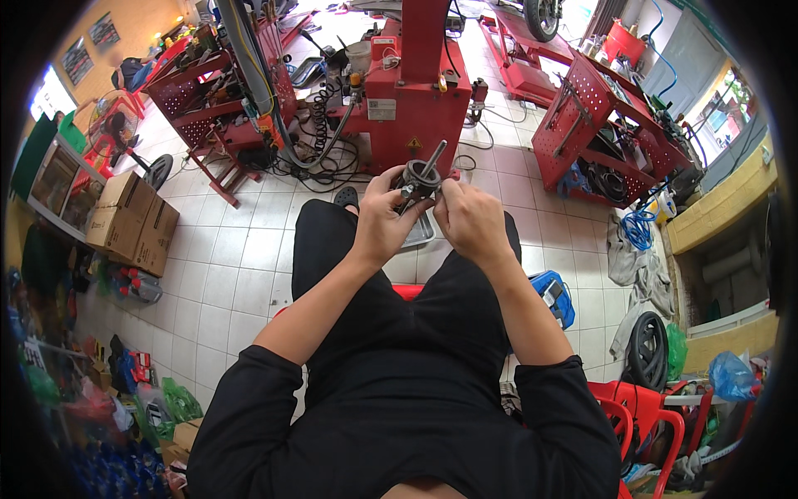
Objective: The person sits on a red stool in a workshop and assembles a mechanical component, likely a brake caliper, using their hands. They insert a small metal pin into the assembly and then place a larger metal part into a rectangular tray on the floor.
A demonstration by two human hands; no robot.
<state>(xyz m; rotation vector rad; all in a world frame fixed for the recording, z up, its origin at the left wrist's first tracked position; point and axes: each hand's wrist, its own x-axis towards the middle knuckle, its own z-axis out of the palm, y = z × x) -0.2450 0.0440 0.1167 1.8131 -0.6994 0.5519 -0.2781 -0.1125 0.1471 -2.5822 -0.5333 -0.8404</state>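
Note:
Above my knees, my left hand [386, 214] is closed around a dark grey metal part [421, 185] with a round open mouth. A thin silver rod [434, 156] slants up out of that mouth or just behind it; I cannot tell which. Smaller metal fittings stick out near my left fingers. My right hand [468, 214] is pinched shut against the right side of the metal part, and what its fingertips grip is hidden. Below the hands, between my legs, part of a shallow grey tray [420, 233] shows on the floor.
Ahead stands a red machine [416, 116] with hoses and cables. Red tool carts flank it, the right one [594, 133] perforated. Cardboard boxes [129, 220] sit at left. A blue case [552, 297] lies by my right knee, with red chairs [636, 412] behind at right.

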